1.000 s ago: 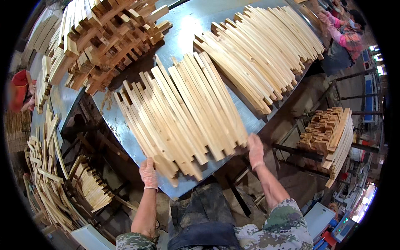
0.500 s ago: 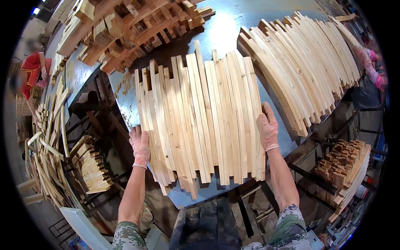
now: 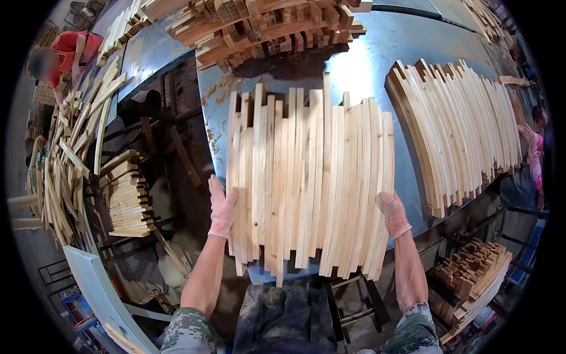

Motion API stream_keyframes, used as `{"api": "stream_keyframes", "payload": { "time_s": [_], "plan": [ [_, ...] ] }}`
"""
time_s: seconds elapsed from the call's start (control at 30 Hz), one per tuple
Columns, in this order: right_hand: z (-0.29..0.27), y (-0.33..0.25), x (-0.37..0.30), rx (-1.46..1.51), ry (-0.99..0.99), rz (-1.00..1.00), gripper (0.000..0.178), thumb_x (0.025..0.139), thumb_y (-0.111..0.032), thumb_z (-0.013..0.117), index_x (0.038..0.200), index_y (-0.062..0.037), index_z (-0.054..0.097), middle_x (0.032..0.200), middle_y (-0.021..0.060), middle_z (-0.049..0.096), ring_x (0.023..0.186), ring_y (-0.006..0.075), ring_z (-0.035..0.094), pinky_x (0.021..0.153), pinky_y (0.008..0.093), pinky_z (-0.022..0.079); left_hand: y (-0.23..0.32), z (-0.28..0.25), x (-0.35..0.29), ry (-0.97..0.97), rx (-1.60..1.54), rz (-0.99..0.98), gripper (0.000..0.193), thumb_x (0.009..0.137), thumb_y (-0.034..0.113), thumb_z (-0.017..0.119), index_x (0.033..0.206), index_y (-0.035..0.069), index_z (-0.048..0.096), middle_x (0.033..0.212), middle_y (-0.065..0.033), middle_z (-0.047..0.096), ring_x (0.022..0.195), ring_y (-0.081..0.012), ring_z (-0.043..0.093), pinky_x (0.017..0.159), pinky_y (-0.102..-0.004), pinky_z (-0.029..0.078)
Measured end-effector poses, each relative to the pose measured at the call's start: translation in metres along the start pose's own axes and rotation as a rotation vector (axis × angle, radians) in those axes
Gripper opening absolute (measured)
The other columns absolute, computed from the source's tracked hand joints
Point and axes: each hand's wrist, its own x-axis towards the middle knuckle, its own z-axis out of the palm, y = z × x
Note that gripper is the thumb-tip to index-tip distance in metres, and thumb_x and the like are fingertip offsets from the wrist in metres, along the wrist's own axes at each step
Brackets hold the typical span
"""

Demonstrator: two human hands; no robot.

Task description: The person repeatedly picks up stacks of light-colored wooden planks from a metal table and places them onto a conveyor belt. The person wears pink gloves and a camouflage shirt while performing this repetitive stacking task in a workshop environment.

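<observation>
A wide row of pale wooden strips lies side by side in front of me on the blue-grey metal table, its ends uneven. My left hand, in a pinkish knit glove, rests against the row's left edge. Its fingers are stretched out and apart, and the thumb touches the outer strip. At the right edge, my right hand, gloved alike, closes over the outermost strips. Its fingertips are partly out of sight.
Another row of strips lies to the right on the table. Stacked wood blocks stand at the far side. Loose strips heap at the left, where a person in red bends over. More stacked pieces sit low at the right.
The view has swung left, so the table and side stacks appear farther right. The strips now lie straighter before me. My right hand has come lower along the row's edge.
</observation>
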Motion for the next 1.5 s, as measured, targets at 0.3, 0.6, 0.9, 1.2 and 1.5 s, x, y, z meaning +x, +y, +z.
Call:
{"api": "stream_keyframes", "payload": {
  "time_s": [0.3, 0.6, 0.9, 1.2, 1.5],
  "plan": [
    [0.054, 0.028, -0.024, -0.128, -0.071, 0.078, 0.065, 0.088, -0.014, 0.076, 0.147, -0.0004, 0.052, 0.114, 0.0082, 0.067, 0.096, 0.0186, 0.067, 0.085, 0.0350, 0.059, -0.073, -0.071, -0.075, -0.403, -0.922, -0.606, 0.052, 0.087, 0.026, 0.077, 0.130, -0.001, 0.067, 0.113, -0.0100, 0.074, 0.101, -0.0246, 0.072, 0.095, -0.0434, 0.058],
    [0.055, 0.048, -0.029, -0.193, -0.162, 0.152, 0.072, 0.084, -0.018, 0.079, 0.147, 0.0038, 0.052, 0.115, 0.0074, 0.068, 0.097, 0.0175, 0.067, 0.085, 0.0329, 0.057, -0.059, -0.105, -0.126, -0.379, -0.958, -0.568, 0.056, 0.078, 0.019, 0.081, 0.127, -0.005, 0.067, 0.104, -0.0102, 0.073, 0.092, -0.0215, 0.072, 0.085, -0.0371, 0.061],
    [0.117, 0.030, -0.098, -0.356, -0.304, 0.060, 0.035, 0.079, -0.012, 0.061, 0.112, -0.0002, 0.068, 0.088, -0.0032, 0.059, 0.078, 0.0096, 0.051, 0.070, 0.0283, 0.041, -0.064, -0.187, -0.208, -0.243, -1.113, -0.462, 0.052, 0.081, 0.012, 0.080, 0.131, 0.001, 0.068, 0.110, -0.0062, 0.074, 0.095, -0.0185, 0.071, 0.088, -0.0366, 0.058],
    [0.265, 0.027, -0.134, -0.391, -0.548, -0.057, 0.033, 0.082, -0.014, 0.064, 0.111, -0.0008, 0.062, 0.089, 0.0011, 0.061, 0.074, 0.0159, 0.057, 0.068, 0.0359, 0.051, -0.100, -0.328, -0.328, -0.002, -1.253, -0.153, 0.074, 0.082, 0.017, 0.081, 0.151, 0.003, 0.055, 0.133, -0.0070, 0.067, 0.115, -0.0153, 0.064, 0.102, -0.0350, 0.051],
    [0.516, 0.107, -0.222, -0.394, -0.997, -0.109, 0.026, 0.089, -0.022, 0.076, 0.104, -0.0075, 0.061, 0.081, -0.0006, 0.061, 0.070, 0.0162, 0.060, 0.064, 0.0335, 0.050, -0.181, -0.520, -0.463, 0.348, -1.245, -0.048, 0.078, 0.081, 0.023, 0.083, 0.151, 0.003, 0.054, 0.130, -0.0068, 0.068, 0.117, -0.0164, 0.064, 0.101, -0.0371, 0.053]
  ]
}}
